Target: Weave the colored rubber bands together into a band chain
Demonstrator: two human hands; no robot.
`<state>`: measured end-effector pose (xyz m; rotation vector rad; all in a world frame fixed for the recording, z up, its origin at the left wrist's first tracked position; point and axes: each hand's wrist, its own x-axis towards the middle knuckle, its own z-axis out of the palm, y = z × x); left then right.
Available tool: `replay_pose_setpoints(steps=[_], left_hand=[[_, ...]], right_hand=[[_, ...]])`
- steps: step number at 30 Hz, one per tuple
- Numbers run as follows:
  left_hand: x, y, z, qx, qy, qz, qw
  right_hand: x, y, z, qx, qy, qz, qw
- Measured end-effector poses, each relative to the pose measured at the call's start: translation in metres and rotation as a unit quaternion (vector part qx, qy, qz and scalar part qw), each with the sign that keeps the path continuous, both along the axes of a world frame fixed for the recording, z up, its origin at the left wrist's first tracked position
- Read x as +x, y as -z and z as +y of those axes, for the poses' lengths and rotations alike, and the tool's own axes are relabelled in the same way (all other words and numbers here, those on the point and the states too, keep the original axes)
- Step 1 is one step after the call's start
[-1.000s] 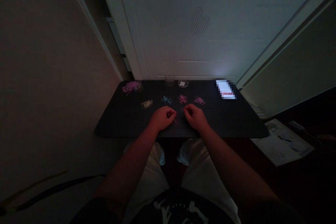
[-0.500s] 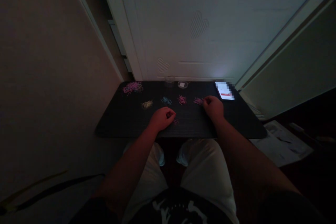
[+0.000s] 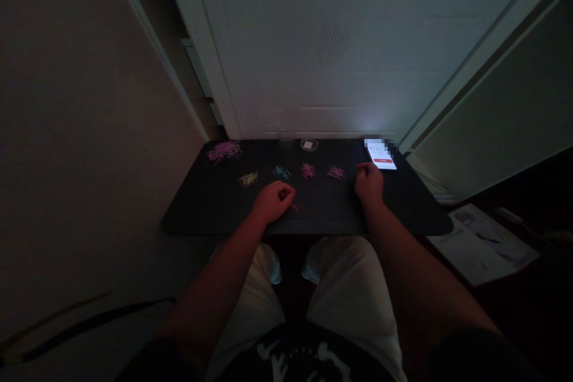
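My left hand (image 3: 272, 201) rests on the dark table, thumb and fingertips pinched together; anything between them is too small to make out. Just beside its fingertips lies a small scatter of thin pink pieces (image 3: 296, 207). My right hand (image 3: 369, 184) is at the right, index finger stretched out to the left and apart from the other, curled fingers, with nothing visible in it. Nearest to it is a pile of thin purple-pink pieces (image 3: 335, 173). Further left in the row are a pink pile (image 3: 307, 171), a blue pile (image 3: 282, 172) and a yellowish pile (image 3: 248, 179).
A larger mixed pink and purple pile (image 3: 224, 152) lies at the table's back left corner. Along the back stand a clear round container (image 3: 286, 139) and a round lid (image 3: 309, 145) with a white label. A lit phone (image 3: 381, 156) lies back right. A white door (image 3: 286, 42) rises behind the table (image 3: 215, 215).
My right hand has drawn away to the right from the purple-pink pile, its index finger now extended. My left hand keeps its pinched pose near the small pink scatter. The view has shifted slightly.
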<state>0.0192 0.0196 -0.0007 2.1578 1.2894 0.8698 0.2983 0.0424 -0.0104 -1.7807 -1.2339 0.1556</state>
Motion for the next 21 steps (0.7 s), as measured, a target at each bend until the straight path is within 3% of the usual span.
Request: replay_pose_setpoints(steps=[3, 6, 8, 10, 14, 17, 21], left_hand=[[-0.005, 0.003, 0.009, -0.035, -0.067, -0.109, 0.991], [-0.017, 0.007, 0.018, -0.073, -0.164, -0.254, 0.950], [-0.026, 0.009, 0.019, -0.099, -0.176, -0.288, 0.936], [-0.032, 0.009, 0.012, -0.103, -0.136, -0.243, 0.955], [-0.032, 0.005, -0.010, -0.039, -0.071, -0.068, 0.994], [-0.028, -0.001, -0.019, 0.008, -0.031, 0.016, 0.999], [-0.026, -0.007, -0.022, 0.020, 0.042, 0.061, 0.997]], right_hand=[[-0.001, -0.002, -0.001, -0.008, -0.012, 0.014, 1.000], [-0.002, -0.003, -0.002, -0.015, -0.026, 0.013, 0.999], [-0.003, -0.004, -0.003, -0.022, -0.039, 0.003, 0.999], [-0.006, -0.005, -0.007, -0.043, -0.067, -0.019, 0.997], [-0.019, -0.009, -0.020, -0.125, -0.154, -0.086, 0.976], [-0.035, -0.011, -0.036, -0.151, -0.218, -0.103, 0.959], [-0.063, -0.012, -0.056, -0.162, -0.345, -0.097, 0.919]])
